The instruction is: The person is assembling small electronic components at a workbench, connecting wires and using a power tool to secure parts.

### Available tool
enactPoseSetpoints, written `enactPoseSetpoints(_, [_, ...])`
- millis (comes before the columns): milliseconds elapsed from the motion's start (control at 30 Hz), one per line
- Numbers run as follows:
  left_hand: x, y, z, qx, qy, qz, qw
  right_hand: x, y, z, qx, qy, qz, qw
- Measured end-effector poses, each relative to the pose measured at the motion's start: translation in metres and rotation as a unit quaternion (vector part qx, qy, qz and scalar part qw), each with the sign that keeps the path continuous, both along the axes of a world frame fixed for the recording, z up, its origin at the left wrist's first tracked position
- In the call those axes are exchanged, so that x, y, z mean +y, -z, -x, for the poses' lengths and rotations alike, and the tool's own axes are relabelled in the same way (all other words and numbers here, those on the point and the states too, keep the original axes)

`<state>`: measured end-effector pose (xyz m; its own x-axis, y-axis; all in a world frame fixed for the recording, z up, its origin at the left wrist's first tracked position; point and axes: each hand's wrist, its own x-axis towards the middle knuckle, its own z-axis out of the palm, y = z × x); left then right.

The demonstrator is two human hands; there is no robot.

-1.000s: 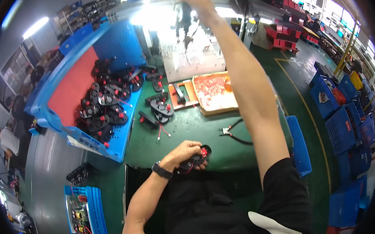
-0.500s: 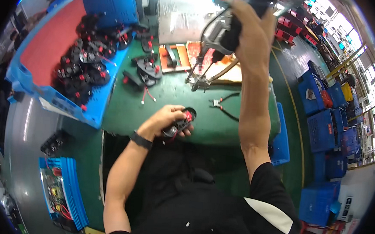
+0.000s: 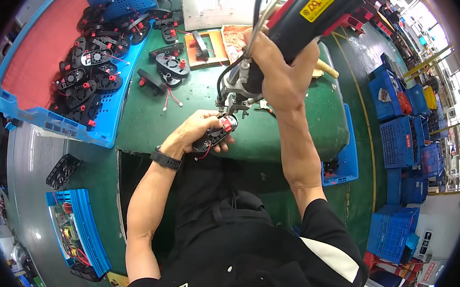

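In my left hand (image 3: 193, 129) is a black oval plastic housing (image 3: 215, 137) with a red part on its face and a thin wire hanging off it. The fingers wrap round it just above the near table edge. My right hand (image 3: 288, 76) grips a black-and-red power screwdriver (image 3: 286, 36), tilted, with a cable and hose running up from it. The metal nose (image 3: 234, 100) of the driver is right at the far end of the housing; whether its tip touches is too small to tell. Pliers (image 3: 266, 109) lie partly hidden behind my right arm.
A blue crate (image 3: 57, 118) at the left holds a heap of similar black housings. Several more housings (image 3: 171, 65) lie on the green table (image 3: 245, 144), beside an orange tray (image 3: 215, 43). Blue bins (image 3: 399, 127) stand along the right, and another blue crate (image 3: 85, 229) sits lower left.
My right hand has brought the screwdriver down and toward me, from high over the far table to the housing. My left hand still holds the housing, slightly farther left.
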<state>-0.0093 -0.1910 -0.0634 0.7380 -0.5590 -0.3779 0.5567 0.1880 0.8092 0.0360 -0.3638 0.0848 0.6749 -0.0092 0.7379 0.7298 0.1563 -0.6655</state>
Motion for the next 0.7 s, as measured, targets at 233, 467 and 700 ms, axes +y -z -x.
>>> enactPoseSetpoints(233, [0.000, -0.001, -0.002, -0.005, -0.005, -0.001, 1.000, -0.002, 0.002, 0.006, 0.006, 0.001, 0.051, 0.999])
enactPoseSetpoints(467, [0.000, 0.002, -0.002, -0.008, -0.008, -0.001, 1.000, 0.000, 0.013, 0.000, -0.002, 0.008, 0.082, 0.997])
enactPoseSetpoints(700, [-0.001, -0.004, 0.000, -0.004, -0.012, -0.032, 0.999, 0.010, 0.017, 0.007, 0.030, -0.041, 0.109, 0.993])
